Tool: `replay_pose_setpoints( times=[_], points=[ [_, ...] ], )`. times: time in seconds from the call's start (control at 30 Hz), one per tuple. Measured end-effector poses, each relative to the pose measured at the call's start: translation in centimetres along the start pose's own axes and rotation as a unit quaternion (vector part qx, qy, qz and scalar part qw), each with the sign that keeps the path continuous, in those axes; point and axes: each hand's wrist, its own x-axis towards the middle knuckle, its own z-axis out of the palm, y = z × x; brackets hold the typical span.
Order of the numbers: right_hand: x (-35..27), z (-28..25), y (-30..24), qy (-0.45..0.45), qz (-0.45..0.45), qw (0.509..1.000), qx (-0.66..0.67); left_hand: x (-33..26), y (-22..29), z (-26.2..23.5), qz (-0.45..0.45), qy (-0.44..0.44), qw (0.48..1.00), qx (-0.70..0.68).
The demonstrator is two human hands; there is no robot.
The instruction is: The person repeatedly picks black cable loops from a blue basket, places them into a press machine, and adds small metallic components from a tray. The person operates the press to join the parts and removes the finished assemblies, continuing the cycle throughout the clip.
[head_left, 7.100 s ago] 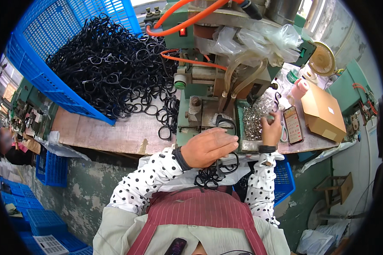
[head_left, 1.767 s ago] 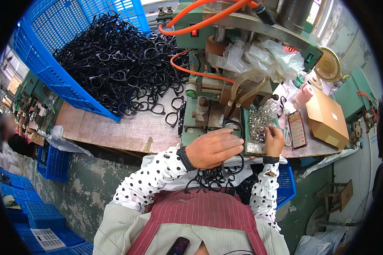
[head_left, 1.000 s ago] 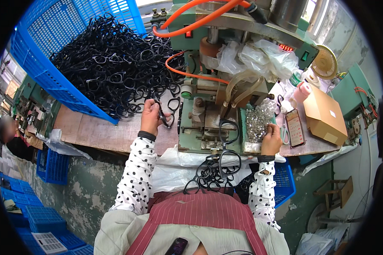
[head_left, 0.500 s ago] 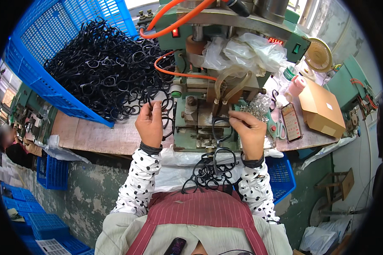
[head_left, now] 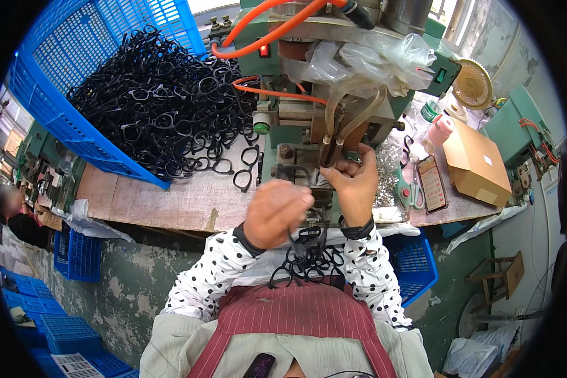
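My left hand [head_left: 274,214], blurred by motion, is closed in front of the green press machine [head_left: 272,135]. A black eyeglass frame [head_left: 303,172] sticks out past its fingers, one dark rim toward the machine and another part hanging below. At the machine's metal fixture, under two clear hoses [head_left: 358,120], my right hand [head_left: 354,183] has thumb and fingers brought together. Whatever lies between those fingertips is hidden. Several black eyeglass frames [head_left: 309,264] lie in a small heap on the white sheet at my lap.
A tipped blue crate [head_left: 88,148] with a large pile of black eyeglass frames [head_left: 160,101] stands at left. On the right are small metal parts [head_left: 387,170], scissors [head_left: 414,194], a phone [head_left: 431,183], a cardboard box [head_left: 475,160] and a fan [head_left: 471,85]. A blue basket [head_left: 416,264] sits below.
My left hand has come from beside the pile to the front of the machine, bringing a black frame. My right hand has moved slightly left and in against the fixture.
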Motion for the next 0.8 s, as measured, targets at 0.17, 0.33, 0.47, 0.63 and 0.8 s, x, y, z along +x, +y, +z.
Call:
replay_pose_setpoints(
  times=[0.17, 0.33, 0.47, 0.63, 0.8],
  points=[
    [1.8, -4.0, 2.4, 0.046, -0.037, 0.994, -0.097, 0.1, 0.3, 2.4, 0.044, -0.095, 0.99, -0.099],
    [4.0, -15.0, 9.6, 0.147, -0.051, 0.838, -0.523, -0.3, 0.1, 3.5, 0.032, -0.123, 0.986, -0.112],
    [1.7, -13.9, 8.0, 0.069, -0.208, 0.771, -0.597, -0.8, -0.2, 3.6, 0.029, -0.136, 0.984, -0.11],
    [1.9, -13.6, 11.0, 0.1, -0.18, 0.803, -0.56, -0.9, -0.1, 3.4, 0.029, -0.139, 0.985, -0.1],
    [1.3, -11.5, 9.3, 0.124, -0.213, 0.772, -0.586, -1.1, 0.5, 3.4, 0.018, -0.137, 0.987, -0.076]
  ],
)
